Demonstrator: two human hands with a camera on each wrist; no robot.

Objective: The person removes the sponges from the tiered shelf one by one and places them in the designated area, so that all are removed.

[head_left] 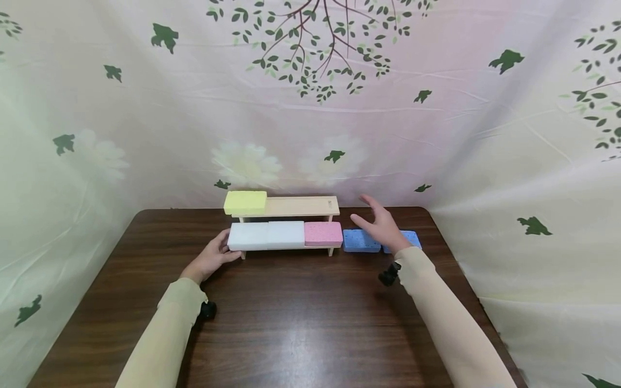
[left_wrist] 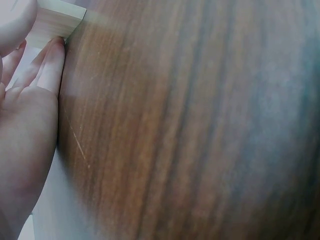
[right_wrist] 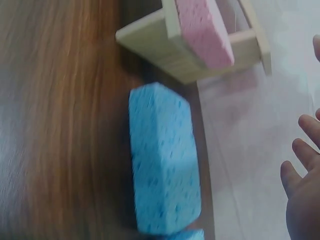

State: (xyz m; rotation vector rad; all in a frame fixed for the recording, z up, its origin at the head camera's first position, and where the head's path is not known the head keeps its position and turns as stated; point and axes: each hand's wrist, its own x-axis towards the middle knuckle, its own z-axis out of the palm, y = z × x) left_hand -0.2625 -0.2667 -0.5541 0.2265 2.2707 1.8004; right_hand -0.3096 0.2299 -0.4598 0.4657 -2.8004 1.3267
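A two-tier wooden rack stands near the table's back edge. My left hand grips the left end of its lower tier, thumb in front; the left wrist view shows fingers against the wood. Two white sponges and a pink sponge lie side by side on that tier. A yellow sponge rests on the upper tier's left end. Right of the rack, two blue sponges lie on the table. Above them my right hand hovers with fingers spread, holding nothing.
The dark wooden table has rounded back corners. A patterned cloth hangs close behind the rack and along both sides.
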